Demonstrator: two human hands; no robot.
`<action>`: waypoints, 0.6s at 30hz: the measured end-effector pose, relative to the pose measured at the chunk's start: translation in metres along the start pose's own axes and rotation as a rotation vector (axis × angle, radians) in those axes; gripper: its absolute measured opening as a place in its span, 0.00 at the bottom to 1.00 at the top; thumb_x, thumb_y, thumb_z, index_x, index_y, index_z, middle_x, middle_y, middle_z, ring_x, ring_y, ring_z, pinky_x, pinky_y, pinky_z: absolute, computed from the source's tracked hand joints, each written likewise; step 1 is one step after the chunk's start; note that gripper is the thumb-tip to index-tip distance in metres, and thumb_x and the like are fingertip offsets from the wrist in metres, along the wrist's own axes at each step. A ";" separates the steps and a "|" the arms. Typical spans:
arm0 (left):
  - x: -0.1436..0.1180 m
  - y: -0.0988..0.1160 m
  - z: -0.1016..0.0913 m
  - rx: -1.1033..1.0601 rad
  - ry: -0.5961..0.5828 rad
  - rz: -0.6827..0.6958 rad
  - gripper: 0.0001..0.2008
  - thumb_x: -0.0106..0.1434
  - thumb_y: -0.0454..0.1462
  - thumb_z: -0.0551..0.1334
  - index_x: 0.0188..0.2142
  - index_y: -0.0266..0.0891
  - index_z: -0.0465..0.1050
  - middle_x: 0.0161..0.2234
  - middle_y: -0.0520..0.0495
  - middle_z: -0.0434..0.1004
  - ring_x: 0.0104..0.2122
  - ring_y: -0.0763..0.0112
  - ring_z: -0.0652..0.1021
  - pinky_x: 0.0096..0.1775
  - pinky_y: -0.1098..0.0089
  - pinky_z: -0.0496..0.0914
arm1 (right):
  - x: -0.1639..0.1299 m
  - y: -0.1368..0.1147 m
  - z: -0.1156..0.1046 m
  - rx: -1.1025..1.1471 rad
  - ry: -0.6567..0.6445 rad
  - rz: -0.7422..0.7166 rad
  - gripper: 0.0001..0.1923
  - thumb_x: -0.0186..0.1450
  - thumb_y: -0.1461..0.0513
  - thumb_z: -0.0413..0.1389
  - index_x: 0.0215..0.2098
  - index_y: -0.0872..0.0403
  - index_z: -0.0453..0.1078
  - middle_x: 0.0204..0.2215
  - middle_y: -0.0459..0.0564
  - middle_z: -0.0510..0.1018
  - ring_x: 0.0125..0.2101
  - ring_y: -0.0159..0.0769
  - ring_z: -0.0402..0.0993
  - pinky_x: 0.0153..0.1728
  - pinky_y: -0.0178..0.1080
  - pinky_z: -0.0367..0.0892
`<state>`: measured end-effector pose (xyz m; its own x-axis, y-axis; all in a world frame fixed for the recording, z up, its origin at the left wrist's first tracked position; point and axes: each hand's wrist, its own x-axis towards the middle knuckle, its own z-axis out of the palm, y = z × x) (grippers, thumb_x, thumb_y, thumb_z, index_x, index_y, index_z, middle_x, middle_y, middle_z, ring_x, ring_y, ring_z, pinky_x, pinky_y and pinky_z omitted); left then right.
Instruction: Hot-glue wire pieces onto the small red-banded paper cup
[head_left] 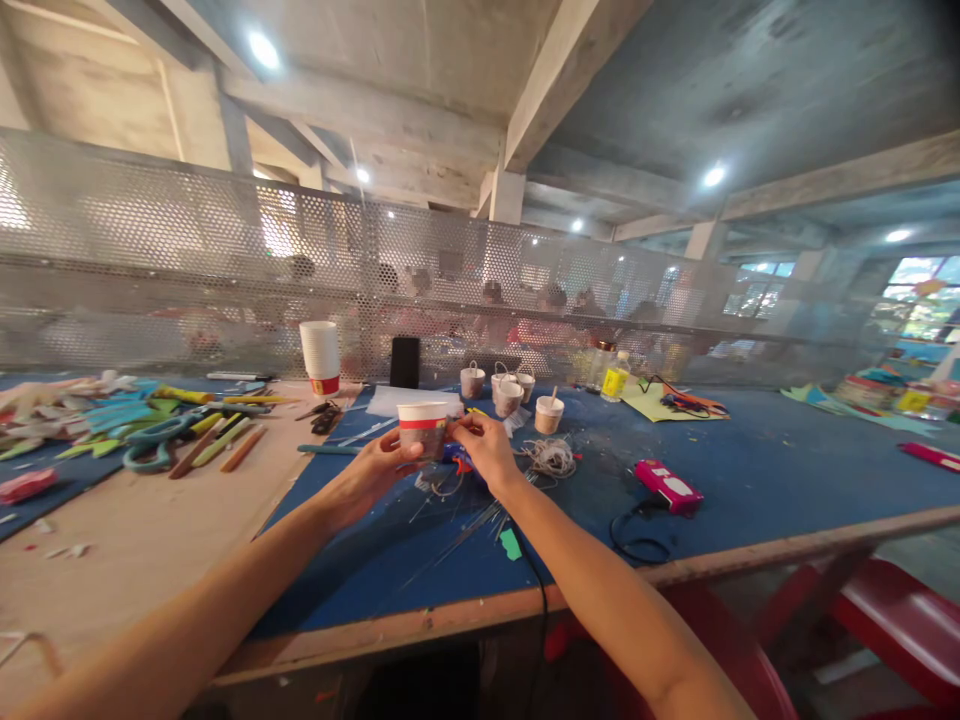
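A paper cup (421, 430) with a white rim, a red band and a greyish-brown lower part is held upright over the blue table mat. My left hand (381, 468) grips it from the left, fingers closed around its lower side. At the cup's right side my right hand (487, 450) has its fingertips pinched together; whatever is between them is too small to make out. Behind and below that hand lies a blue and red tool (460, 462), mostly covered. A loose bundle of grey string (553, 456) rests just right of the right hand.
Several small wrapped cups (508, 398) stand behind the hands, beside a cup with a stick (548, 415). Stacked paper cups (320, 357), scissors (154, 440) and a phone (405, 362) are leftward. A pink device (669, 487) with a black cable lies right. Perforated metal screen (450, 270) behind.
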<state>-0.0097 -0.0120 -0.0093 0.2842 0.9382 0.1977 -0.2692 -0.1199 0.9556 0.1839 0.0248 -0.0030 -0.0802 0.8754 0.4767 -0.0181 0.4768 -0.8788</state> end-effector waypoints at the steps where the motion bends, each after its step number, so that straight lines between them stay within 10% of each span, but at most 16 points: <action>1: 0.000 0.000 0.000 -0.005 -0.002 -0.005 0.23 0.57 0.43 0.72 0.52 0.40 0.79 0.55 0.36 0.79 0.55 0.48 0.77 0.57 0.54 0.67 | 0.000 0.001 0.001 0.022 -0.002 0.013 0.12 0.57 0.53 0.62 0.24 0.51 0.72 0.24 0.43 0.77 0.28 0.36 0.74 0.36 0.37 0.69; 18: 0.006 -0.002 -0.003 0.018 0.143 0.027 0.20 0.54 0.45 0.74 0.44 0.38 0.81 0.49 0.37 0.83 0.51 0.51 0.79 0.52 0.57 0.70 | -0.003 0.006 0.000 -0.099 0.014 -0.025 0.14 0.61 0.50 0.59 0.28 0.51 0.73 0.27 0.45 0.79 0.31 0.38 0.76 0.38 0.38 0.70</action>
<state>-0.0102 -0.0052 -0.0111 0.1426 0.9711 0.1912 -0.2577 -0.1501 0.9545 0.1844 0.0248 -0.0093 -0.0673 0.8639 0.4992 0.0790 0.5034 -0.8604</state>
